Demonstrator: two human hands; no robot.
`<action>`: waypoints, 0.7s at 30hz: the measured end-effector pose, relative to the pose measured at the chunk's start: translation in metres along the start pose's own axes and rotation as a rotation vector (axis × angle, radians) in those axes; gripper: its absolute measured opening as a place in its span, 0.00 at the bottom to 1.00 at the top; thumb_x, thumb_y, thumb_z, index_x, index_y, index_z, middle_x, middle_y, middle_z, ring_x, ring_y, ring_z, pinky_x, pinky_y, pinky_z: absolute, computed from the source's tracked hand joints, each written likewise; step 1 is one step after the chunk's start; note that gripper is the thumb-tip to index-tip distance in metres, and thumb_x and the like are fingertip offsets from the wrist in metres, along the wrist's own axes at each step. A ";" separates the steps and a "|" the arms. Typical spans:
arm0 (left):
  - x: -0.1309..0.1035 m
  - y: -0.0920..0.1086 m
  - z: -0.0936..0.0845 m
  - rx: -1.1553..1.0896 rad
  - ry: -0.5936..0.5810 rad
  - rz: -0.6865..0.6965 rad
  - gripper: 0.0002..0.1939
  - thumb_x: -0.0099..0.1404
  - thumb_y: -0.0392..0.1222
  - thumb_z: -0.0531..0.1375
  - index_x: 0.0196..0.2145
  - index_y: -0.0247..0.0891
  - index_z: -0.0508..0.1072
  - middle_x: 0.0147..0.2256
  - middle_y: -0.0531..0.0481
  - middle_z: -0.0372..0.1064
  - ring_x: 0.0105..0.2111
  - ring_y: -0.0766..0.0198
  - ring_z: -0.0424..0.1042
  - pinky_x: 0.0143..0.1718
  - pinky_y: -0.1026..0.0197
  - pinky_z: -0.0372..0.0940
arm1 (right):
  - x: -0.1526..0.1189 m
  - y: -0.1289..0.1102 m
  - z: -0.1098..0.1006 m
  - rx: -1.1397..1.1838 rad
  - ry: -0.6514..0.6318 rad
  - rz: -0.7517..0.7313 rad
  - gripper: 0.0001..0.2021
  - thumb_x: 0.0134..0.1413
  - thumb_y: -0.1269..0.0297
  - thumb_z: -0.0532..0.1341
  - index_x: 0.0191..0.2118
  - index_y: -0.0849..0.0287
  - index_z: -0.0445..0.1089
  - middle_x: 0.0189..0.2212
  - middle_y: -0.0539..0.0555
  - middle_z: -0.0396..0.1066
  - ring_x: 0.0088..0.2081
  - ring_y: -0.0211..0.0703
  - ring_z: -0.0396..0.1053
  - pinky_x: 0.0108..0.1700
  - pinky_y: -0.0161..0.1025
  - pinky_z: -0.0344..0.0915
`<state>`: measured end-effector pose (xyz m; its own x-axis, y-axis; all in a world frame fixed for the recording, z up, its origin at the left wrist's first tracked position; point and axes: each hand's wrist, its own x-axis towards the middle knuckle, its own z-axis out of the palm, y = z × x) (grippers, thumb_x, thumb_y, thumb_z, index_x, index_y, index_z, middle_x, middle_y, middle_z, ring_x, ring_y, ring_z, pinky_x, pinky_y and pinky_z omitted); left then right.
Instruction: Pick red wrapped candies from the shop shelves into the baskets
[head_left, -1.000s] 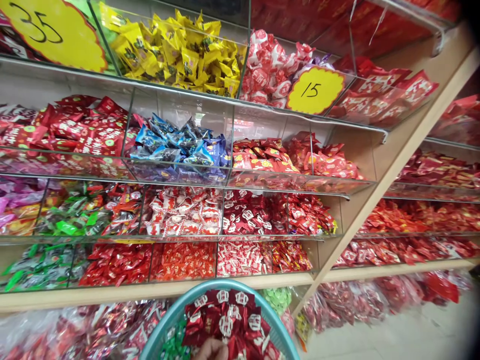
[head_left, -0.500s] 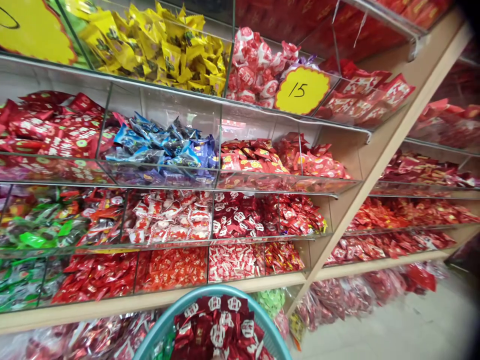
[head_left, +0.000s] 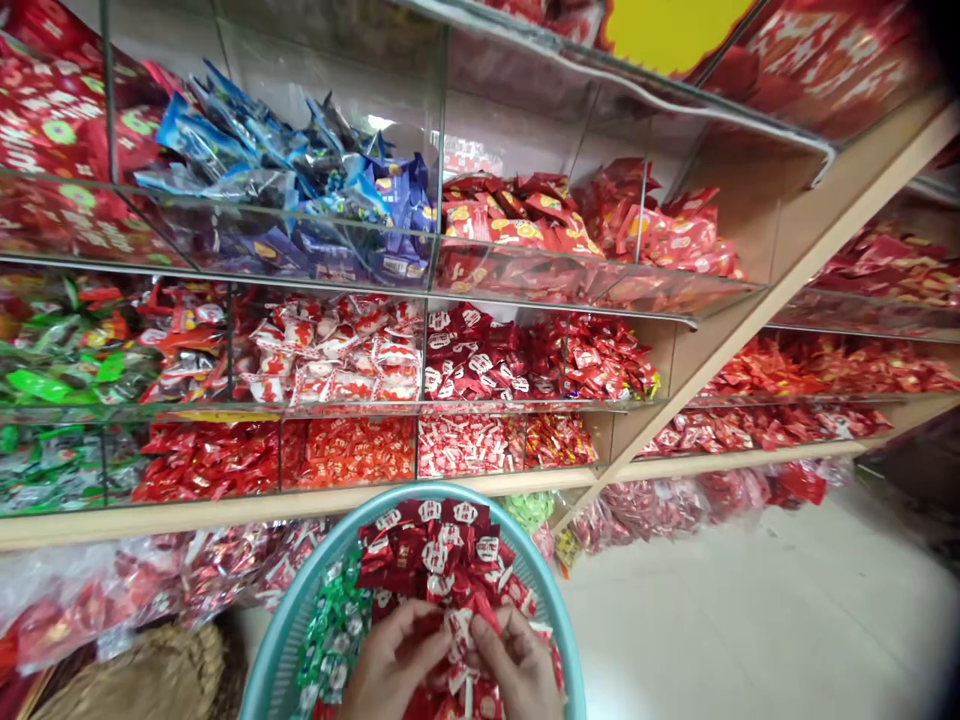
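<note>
Inside the teal basket [head_left: 264,655], the left hand [head_left: 394,660] and right hand [head_left: 517,665] pinch a red packet [head_left: 459,632] together. Keeping both fingertip grips light near its edges helps avoid crushing it.

1. Left hand [head_left: 386,665]: bottom center, in from lower edge, palm side hidden, thumb and index bent toward each other, fingertips pinched.
2. Right hand [head_left: 525,670]: just beside, mirrored, thumb angled up-left, fingers curled, also pinching.
3. Fingertips of both close together, pointing inward.
4. Both wrists cut off by frame; forearms unseen.
</note>
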<state>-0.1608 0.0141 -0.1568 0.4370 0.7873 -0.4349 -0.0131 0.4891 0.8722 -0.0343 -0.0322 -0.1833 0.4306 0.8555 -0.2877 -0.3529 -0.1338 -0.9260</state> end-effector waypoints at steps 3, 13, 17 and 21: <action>-0.005 0.011 -0.017 0.066 0.024 0.002 0.18 0.48 0.53 0.63 0.30 0.36 0.70 0.26 0.54 0.67 0.26 0.67 0.66 0.26 0.67 0.63 | -0.004 0.006 0.000 -0.092 -0.047 -0.079 0.19 0.41 0.50 0.63 0.18 0.61 0.60 0.16 0.48 0.60 0.20 0.33 0.55 0.24 0.31 0.54; 0.033 0.050 -0.059 0.295 0.055 0.194 0.14 0.56 0.50 0.56 0.32 0.35 0.66 0.24 0.57 0.63 0.23 0.72 0.63 0.25 0.70 0.59 | 0.005 -0.001 0.000 -0.203 -0.212 -0.033 0.16 0.46 0.52 0.61 0.35 0.60 0.68 0.30 0.54 0.69 0.31 0.40 0.65 0.34 0.34 0.61; 0.081 0.059 -0.065 0.197 0.142 0.163 0.16 0.51 0.49 0.60 0.30 0.35 0.64 0.22 0.58 0.62 0.22 0.73 0.62 0.24 0.70 0.59 | 0.005 0.002 -0.016 -0.147 -0.123 -0.023 0.19 0.43 0.49 0.62 0.34 0.61 0.69 0.29 0.55 0.70 0.32 0.42 0.67 0.35 0.36 0.64; 0.117 0.051 -0.066 0.422 0.177 0.183 0.12 0.52 0.47 0.58 0.29 0.35 0.65 0.18 0.59 0.60 0.17 0.72 0.60 0.21 0.70 0.55 | 0.003 0.016 -0.036 -0.095 0.054 -0.071 0.21 0.38 0.45 0.63 0.29 0.60 0.70 0.23 0.54 0.69 0.26 0.41 0.66 0.30 0.35 0.64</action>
<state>-0.1693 0.1560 -0.1780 0.3015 0.9156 -0.2660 0.3058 0.1714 0.9365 -0.0089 -0.0497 -0.2074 0.4970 0.8365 -0.2307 -0.2407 -0.1226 -0.9628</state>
